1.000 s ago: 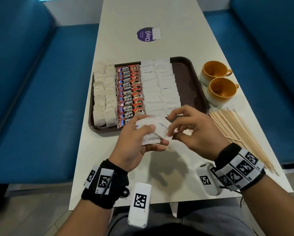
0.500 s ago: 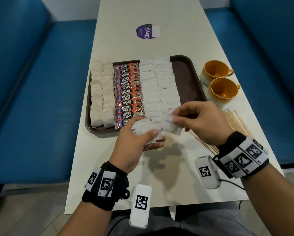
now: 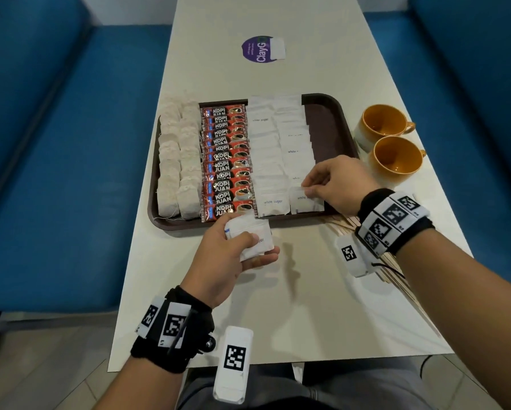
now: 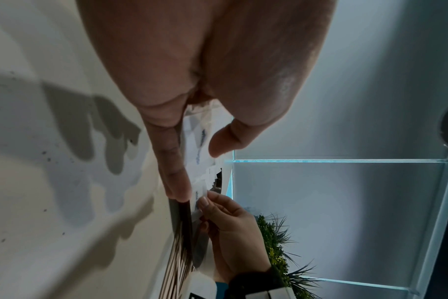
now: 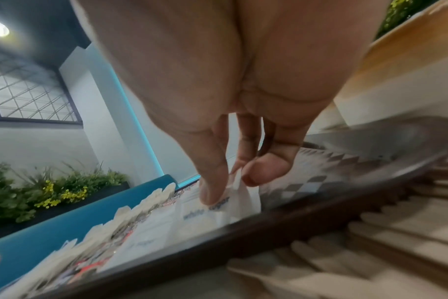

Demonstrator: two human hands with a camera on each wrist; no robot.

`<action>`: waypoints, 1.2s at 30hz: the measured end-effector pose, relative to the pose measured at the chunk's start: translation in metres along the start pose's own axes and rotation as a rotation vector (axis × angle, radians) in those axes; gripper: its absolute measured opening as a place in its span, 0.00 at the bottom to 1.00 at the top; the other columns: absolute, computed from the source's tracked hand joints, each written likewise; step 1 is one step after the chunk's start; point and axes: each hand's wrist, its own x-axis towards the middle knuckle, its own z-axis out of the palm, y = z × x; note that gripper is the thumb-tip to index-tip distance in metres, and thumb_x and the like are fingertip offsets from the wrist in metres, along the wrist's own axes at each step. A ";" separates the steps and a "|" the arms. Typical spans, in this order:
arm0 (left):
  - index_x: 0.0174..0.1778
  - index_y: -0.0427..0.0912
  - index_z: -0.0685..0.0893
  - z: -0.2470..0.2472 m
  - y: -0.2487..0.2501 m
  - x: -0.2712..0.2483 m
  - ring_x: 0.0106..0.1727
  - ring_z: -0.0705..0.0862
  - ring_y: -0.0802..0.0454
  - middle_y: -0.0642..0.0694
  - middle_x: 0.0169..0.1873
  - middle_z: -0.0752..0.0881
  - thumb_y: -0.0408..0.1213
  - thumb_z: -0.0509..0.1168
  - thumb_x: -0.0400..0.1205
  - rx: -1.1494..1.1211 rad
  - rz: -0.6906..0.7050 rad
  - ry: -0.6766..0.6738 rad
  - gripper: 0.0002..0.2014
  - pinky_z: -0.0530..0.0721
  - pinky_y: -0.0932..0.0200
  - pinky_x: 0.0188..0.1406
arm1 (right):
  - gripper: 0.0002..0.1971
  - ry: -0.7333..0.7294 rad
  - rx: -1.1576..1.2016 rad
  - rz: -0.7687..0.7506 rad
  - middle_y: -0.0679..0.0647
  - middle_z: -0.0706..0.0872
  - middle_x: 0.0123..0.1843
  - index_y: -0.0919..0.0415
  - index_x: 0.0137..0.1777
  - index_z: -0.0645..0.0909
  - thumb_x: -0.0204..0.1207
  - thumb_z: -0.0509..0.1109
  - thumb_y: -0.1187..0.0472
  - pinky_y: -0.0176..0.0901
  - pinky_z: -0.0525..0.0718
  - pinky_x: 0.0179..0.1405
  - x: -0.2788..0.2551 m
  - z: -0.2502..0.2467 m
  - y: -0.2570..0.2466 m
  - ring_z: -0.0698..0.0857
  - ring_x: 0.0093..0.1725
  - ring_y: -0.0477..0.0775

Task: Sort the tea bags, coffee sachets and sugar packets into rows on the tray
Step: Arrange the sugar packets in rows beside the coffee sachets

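Sugar packets [image 3: 280,161] beside cups [image 3: 396,155], stirrers [image 3: 341,224]

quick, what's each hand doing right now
Left hand: grips a small stack of sugar packets just off the tray.
Right hand: pinches one sugar packet at the near end of the sugar row.

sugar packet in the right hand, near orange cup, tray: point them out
sugar packet [image 3: 303,202], head view, white face by the fingertips
near orange cup [image 3: 396,156], head view, inner wall
tray [image 3: 329,125], head view, bare brown floor
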 end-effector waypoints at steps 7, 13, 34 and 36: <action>0.69 0.32 0.77 -0.002 0.004 0.002 0.53 0.90 0.21 0.25 0.63 0.84 0.13 0.50 0.82 0.016 0.020 -0.012 0.23 0.92 0.42 0.47 | 0.08 0.109 -0.105 -0.005 0.45 0.80 0.51 0.47 0.50 0.87 0.74 0.83 0.53 0.32 0.72 0.38 0.004 0.005 0.001 0.80 0.47 0.43; 0.70 0.35 0.79 0.008 0.006 0.001 0.51 0.91 0.24 0.30 0.59 0.90 0.16 0.63 0.84 0.053 0.086 -0.042 0.19 0.93 0.42 0.46 | 0.07 0.007 0.253 -0.138 0.47 0.91 0.44 0.49 0.49 0.90 0.79 0.77 0.47 0.38 0.86 0.40 -0.031 0.005 -0.019 0.88 0.40 0.45; 0.65 0.37 0.84 0.023 0.009 -0.001 0.39 0.90 0.42 0.36 0.50 0.91 0.36 0.66 0.85 -0.051 -0.026 -0.057 0.14 0.86 0.55 0.27 | 0.08 -0.192 0.610 -0.308 0.56 0.93 0.57 0.63 0.42 0.89 0.73 0.79 0.76 0.43 0.90 0.55 -0.063 0.016 -0.006 0.90 0.60 0.51; 0.65 0.38 0.83 0.023 0.005 -0.001 0.44 0.91 0.43 0.39 0.52 0.91 0.29 0.73 0.78 -0.029 0.037 -0.065 0.19 0.85 0.55 0.25 | 0.10 -0.154 0.594 -0.318 0.54 0.90 0.59 0.61 0.38 0.91 0.71 0.80 0.77 0.41 0.88 0.54 -0.063 0.018 -0.005 0.88 0.62 0.49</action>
